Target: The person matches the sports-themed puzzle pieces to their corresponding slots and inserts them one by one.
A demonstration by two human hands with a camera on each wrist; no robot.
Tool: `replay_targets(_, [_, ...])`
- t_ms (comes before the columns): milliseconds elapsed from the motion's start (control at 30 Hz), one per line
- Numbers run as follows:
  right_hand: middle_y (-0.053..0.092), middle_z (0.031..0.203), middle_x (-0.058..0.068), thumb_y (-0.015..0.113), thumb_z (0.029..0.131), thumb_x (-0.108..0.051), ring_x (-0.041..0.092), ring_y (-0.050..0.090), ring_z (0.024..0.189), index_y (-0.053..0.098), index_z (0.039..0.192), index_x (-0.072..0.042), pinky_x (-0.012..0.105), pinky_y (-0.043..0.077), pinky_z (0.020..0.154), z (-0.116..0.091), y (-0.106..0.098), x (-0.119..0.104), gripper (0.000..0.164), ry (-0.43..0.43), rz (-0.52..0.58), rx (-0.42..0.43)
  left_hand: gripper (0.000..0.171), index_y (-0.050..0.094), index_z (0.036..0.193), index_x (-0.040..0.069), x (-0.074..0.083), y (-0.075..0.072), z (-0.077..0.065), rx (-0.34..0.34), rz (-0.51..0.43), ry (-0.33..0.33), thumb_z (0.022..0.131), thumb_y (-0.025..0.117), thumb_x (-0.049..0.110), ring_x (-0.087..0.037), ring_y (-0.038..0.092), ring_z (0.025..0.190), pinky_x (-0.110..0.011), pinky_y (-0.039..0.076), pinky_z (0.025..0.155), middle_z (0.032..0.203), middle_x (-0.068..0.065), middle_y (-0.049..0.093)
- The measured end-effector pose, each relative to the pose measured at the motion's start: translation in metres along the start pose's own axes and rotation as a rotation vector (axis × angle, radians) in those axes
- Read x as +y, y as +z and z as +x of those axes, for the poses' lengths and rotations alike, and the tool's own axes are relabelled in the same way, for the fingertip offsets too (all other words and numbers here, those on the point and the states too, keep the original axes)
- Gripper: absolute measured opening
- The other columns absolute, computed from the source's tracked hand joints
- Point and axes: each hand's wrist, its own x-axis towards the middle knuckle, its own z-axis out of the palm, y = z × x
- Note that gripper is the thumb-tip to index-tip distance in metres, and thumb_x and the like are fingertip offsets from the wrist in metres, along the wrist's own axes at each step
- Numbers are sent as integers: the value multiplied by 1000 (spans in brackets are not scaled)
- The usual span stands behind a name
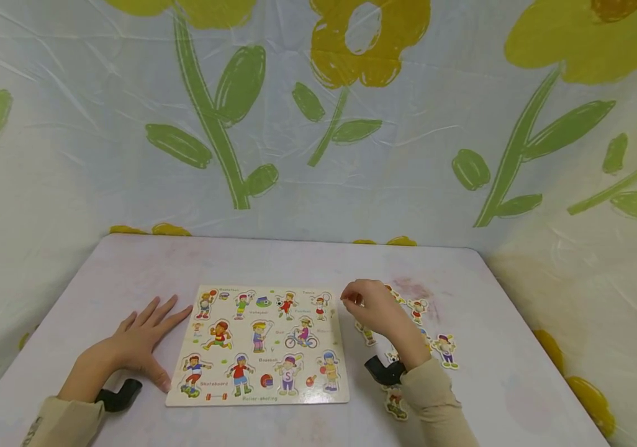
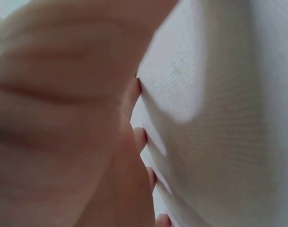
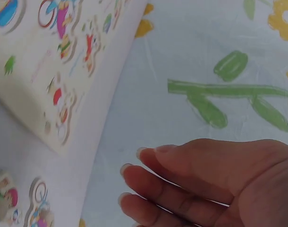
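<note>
A wooden picture board (image 1: 318, 400) with printed sports figures lies flat on the table. At its left edge, my left hand (image 1: 134, 341) rests on the tabletop with fingers spread, fingertips and thumb close to the board. My right hand (image 1: 377, 310) hovers just right of the board's upper right corner, above loose puzzle pieces. In the right wrist view, that hand (image 3: 196, 184) has gently bent fingers, thumb near the index finger, with nothing seen between them. The left wrist view shows mostly the palm (image 2: 63, 113) and the pale table surface (image 2: 210, 142).
Loose figure pieces lie right of the board: a baseball figure (image 1: 446, 351), a tennis figure (image 1: 417, 310), a skateboard figure (image 1: 395, 403) and several others partly under my right arm. A flower-printed cloth (image 1: 419, 186) hangs behind and beside the table.
</note>
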Motion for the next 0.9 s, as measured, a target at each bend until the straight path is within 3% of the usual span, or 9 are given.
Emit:
replay_targets(267, [62,73,-3,69,89,-6,10,53,66,71,87,-3,28,48,61,-11,-8,27,4,13,0,-80,142,27,157,22,2,-2,2,3,-6,3,37,87,71,-51,-2,146,-79,2,105,164,-19,7])
replay_targets(433, [58,69,-2,72,85,-4,11,50,62,69,83,-3,27,45,56,-15,-10,38,3,28,28,-146,142,27,157,27,-4,1,4,32,-21,23,36,84,75,-49,-4,147,-79,0,104,165,-16,6])
replay_targets(700, [59,69,0,78,76,3,14,51,62,71,86,-4,28,45,54,-21,-6,46,14,130,117,-274,145,23,157,40,-21,15,8,76,29,10,31,78,83,-43,-4,149,-78,1,106,166,-9,6])
replay_targets(900, [59,69,2,81,70,5,15,52,63,70,85,-3,30,47,56,-23,2,48,20,187,149,-309,142,26,157,35,-14,16,2,80,-6,37,34,82,79,-45,-5,148,-79,2,104,166,-10,6])
